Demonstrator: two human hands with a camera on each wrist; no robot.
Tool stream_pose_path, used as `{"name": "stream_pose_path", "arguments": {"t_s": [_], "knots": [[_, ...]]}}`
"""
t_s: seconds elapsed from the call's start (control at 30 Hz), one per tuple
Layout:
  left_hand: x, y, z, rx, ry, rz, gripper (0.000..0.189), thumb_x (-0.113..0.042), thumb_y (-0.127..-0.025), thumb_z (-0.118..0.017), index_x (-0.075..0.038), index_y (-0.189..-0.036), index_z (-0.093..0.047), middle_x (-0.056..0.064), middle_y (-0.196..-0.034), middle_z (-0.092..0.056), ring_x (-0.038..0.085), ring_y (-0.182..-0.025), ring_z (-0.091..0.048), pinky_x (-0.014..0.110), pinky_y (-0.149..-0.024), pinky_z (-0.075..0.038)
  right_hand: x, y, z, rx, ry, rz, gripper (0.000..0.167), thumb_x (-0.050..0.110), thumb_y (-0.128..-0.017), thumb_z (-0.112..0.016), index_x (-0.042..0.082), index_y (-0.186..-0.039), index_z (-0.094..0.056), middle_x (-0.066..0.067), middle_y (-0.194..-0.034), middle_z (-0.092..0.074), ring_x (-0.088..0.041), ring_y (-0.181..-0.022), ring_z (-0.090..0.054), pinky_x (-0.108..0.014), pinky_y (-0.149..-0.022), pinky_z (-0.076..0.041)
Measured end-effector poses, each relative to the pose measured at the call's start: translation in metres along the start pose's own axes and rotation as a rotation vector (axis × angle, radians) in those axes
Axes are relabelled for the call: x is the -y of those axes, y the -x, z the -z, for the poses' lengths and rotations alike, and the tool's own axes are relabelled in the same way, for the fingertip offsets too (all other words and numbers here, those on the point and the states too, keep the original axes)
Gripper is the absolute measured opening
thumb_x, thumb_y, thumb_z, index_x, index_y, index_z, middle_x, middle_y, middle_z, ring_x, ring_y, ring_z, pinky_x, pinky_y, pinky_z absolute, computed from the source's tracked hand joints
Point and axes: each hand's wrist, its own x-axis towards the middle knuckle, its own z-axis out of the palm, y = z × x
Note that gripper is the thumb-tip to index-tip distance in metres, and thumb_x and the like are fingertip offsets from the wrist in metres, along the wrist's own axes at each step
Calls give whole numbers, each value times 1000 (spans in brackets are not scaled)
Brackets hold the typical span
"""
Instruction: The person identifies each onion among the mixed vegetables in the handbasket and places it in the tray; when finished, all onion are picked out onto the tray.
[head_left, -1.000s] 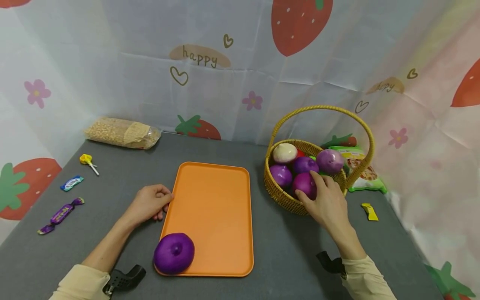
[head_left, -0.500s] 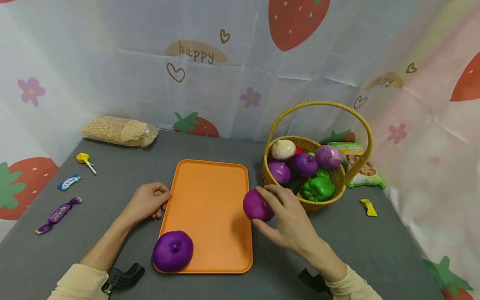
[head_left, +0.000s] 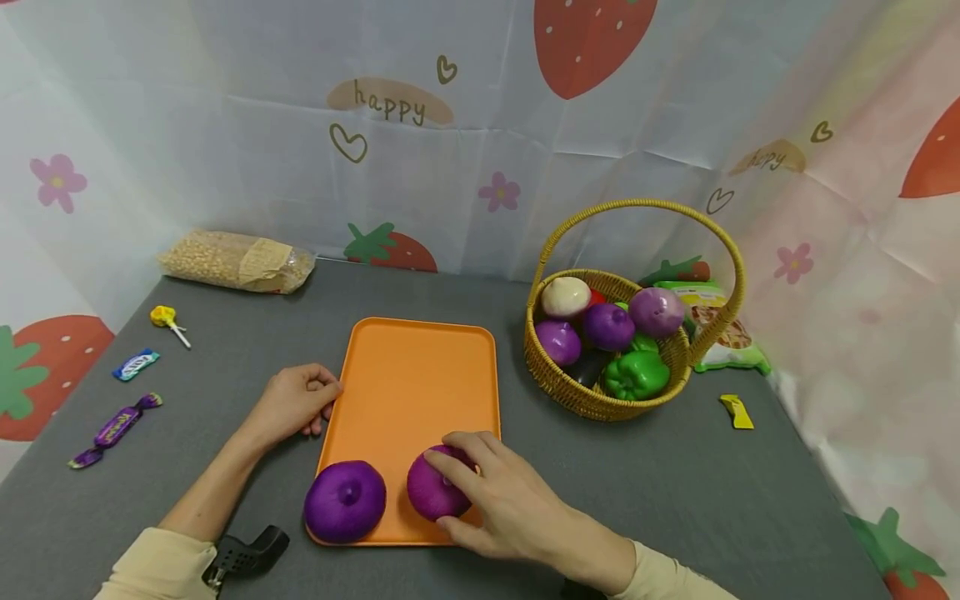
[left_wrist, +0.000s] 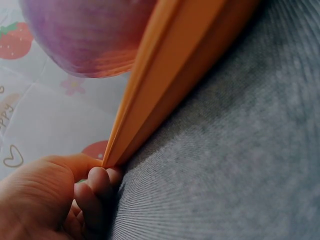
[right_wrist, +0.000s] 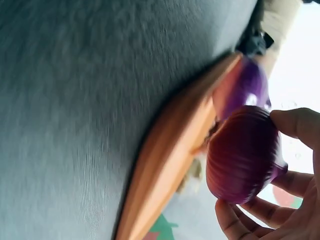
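My right hand (head_left: pixel 517 508) holds a reddish-purple onion (head_left: pixel 435 485) over the near right part of an orange tray (head_left: pixel 422 387). In the right wrist view the thumb and fingers curl round that onion (right_wrist: pixel 242 155), which shows ribbed sides and a pointed tip. A darker, larger purple onion (head_left: pixel 345 502) lies at the tray's near left corner. At the tray's left edge, my left hand (head_left: pixel 292 404) pinches the rim between thumb and fingers; the left wrist view shows the fingertips (left_wrist: pixel 100 180) right at the tray wall (left_wrist: pixel 160 75).
A yellow wicker basket (head_left: pixel 558 387) at the right holds several onions and a green bell pepper (head_left: pixel 637 375). Behind it lies a green snack bag (head_left: pixel 731 337). A bag of kernels (head_left: pixel 232 261), a lollipop (head_left: pixel 165 318) and wrapped candies (head_left: pixel 117 427) lie at the left.
My right hand has taken the reddish-purple onion out of the basket and carried it left and nearer, over the tray. The bell pepper in the basket is now uncovered. My left hand stays put.
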Motion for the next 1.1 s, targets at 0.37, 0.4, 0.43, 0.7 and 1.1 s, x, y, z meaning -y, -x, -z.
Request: {"name": "stream_pose_path", "arguments": {"t_s": [0.37, 0.4, 0.43, 0.7, 1.1], "knots": [[-2, 1, 0, -8, -2, -2, 22, -22, -98, -56, -2, -100, -63, 5, -65, -64, 15, -46, -57, 33, -45, -52, 6, -2, -20, 37, 47, 43, 62, 44, -83, -73, 18, -135, -53, -4, -130, -56, -15, -109, -57, -27, -87, -55], [-2, 1, 0, -9, -2, -3, 22, -22, -98, -56, -2, -100, -63, 5, -65, -64, 15, -46, -57, 33, -45, -52, 6, -2, -20, 41, 45, 46, 63, 44, -83, -74, 17, -136, -53, -5, -131, -56, -15, -109, -58, -27, -88, -55], [-2, 1, 0, -10, -1, -4, 22, -22, -98, -56, -2, -100, -63, 5, -65, -64, 15, -46, -57, 33, -45, -52, 6, -2, -20, 46, 43, 48, 63, 44, -83, -74, 18, -136, -52, -5, -133, -56, -15, -109, -58, -27, -87, -56], [-1, 2, 0, -5, 8, -1, 23, -23, -98, -55, -1, -100, -63, 5, -65, -63, 15, -46, -57, 33, -45, -52, 8, -3, -21, 96, 0, 24, 66, 38, -83, -75, 20, -140, -48, -8, -136, -51, -17, -110, -58, -28, -86, -57], [-2, 2, 1, 0, 2, -1, 23, -23, -99, -55, -2, -101, -63, 6, -67, -64, 16, -47, -58, 34, -46, -52, 9, -6, -18, 122, 20, -61, 76, 44, -80, -77, 19, -144, -45, -8, -124, -50, -16, -101, -57, -25, -77, -57]]}}
